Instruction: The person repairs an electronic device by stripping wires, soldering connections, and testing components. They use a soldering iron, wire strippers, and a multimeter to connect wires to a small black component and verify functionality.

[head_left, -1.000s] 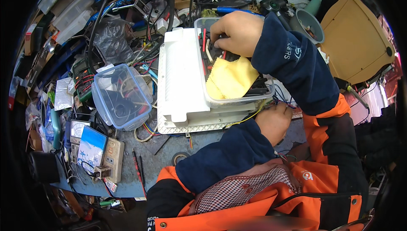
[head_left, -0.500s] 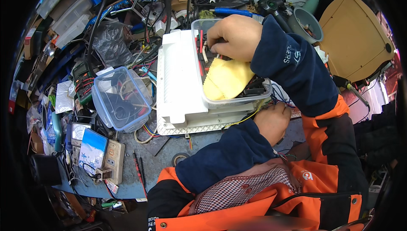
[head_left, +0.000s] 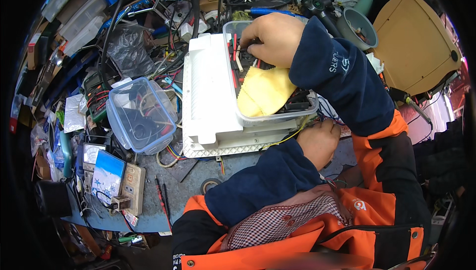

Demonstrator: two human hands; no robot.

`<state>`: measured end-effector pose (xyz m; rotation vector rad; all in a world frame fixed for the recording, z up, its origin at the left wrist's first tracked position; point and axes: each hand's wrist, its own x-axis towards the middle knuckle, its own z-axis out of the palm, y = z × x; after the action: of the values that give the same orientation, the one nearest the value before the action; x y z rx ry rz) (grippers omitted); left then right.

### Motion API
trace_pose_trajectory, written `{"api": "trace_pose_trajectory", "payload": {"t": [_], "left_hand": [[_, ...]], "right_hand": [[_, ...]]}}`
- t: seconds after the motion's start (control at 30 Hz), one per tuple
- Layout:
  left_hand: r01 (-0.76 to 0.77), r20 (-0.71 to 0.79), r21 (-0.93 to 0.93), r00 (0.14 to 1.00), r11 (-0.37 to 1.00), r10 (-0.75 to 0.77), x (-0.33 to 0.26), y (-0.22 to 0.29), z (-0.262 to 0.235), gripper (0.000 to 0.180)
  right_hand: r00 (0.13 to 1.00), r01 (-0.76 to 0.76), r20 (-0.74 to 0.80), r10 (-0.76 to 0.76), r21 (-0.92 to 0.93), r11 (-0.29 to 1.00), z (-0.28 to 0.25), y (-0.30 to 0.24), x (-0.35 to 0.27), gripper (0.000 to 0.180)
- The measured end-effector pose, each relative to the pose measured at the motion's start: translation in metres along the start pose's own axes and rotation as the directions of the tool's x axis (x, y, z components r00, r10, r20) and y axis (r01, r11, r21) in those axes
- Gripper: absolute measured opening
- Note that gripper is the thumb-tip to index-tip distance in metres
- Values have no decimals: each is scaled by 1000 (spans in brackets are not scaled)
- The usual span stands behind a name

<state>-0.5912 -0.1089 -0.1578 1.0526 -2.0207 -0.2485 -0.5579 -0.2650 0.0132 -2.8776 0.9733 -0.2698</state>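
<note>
My right hand [head_left: 273,36] reaches down into a clear plastic box [head_left: 308,111] that rests on a white ribbed plastic housing [head_left: 208,96]. Its bent fingertips are among small red and black parts at the box's far left corner; whatever they pinch is hidden. A yellow cloth [head_left: 265,91] lies in the box just below that hand. My left hand [head_left: 320,142] is curled at the box's near right corner, with thin coloured wires [head_left: 285,138] running into it.
A second clear box [head_left: 141,116] with cables stands left of the white housing. Meters and a small screen device [head_left: 106,173] lie at the near left. Tangled cables, tools and a grey cup [head_left: 357,27] crowd the back. A tan board [head_left: 414,42] stands at the right.
My right hand has shifted slightly toward the far left corner of the clear box. My left hand has stayed by the box's near corner.
</note>
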Motion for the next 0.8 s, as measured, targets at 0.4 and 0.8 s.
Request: {"api": "trace_pose_trajectory", "payload": {"t": [0.4,0.8], "left_hand": [[-2,-11,-1,1000,1000,2,0,1,0,28],[19,82,3,996,1000,-19,-1,-1,1,39]], "right_hand": [[998,47,51,-48,16,999,2,-1,5,25],[993,66,98,-65,-13,998,6,-5,11,25]]}}
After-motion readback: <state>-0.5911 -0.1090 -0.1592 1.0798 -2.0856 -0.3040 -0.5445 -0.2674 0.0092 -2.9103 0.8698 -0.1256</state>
